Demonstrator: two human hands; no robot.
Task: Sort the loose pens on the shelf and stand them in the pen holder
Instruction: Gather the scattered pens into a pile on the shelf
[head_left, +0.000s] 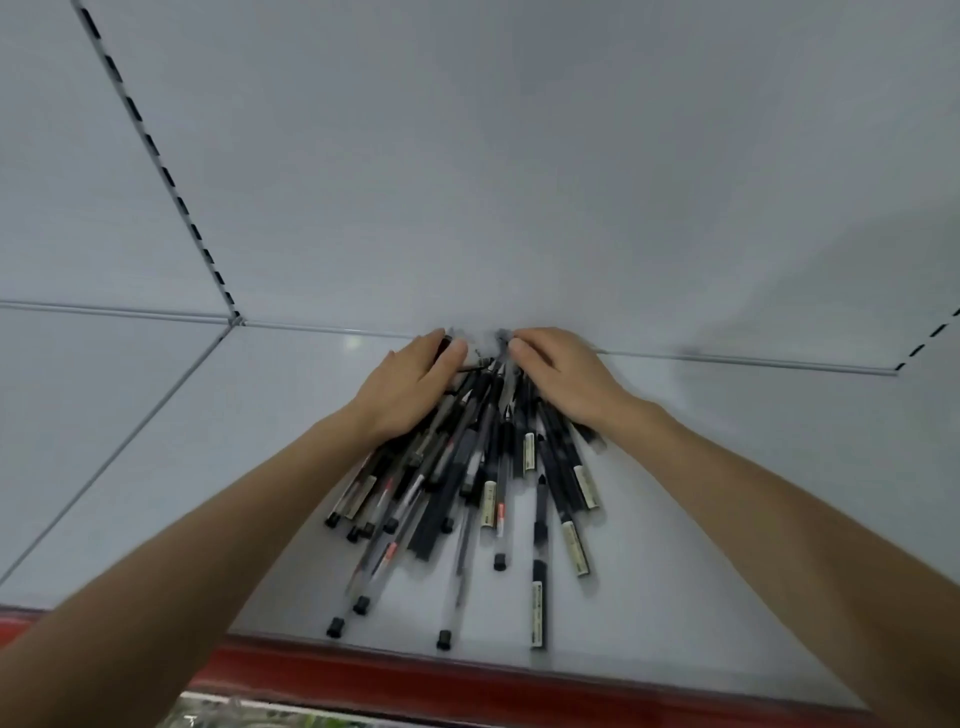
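A pile of several black and clear pens (467, 483) lies fanned out on the white shelf (701, 467), tips gathered toward the back wall and caps spreading toward the front edge. My left hand (410, 384) rests palm down on the left side of the pile's far end, fingers curled over the pens. On the right side of that far end sits my right hand (561, 374), fingers curled over the pens too. The two hands almost meet at the back wall. No pen holder is in view.
The white back panel (519, 182) rises right behind the pile. A slotted upright (156, 150) runs along the left, another at the far right (930, 338). A red strip (467, 686) marks the shelf's front edge.
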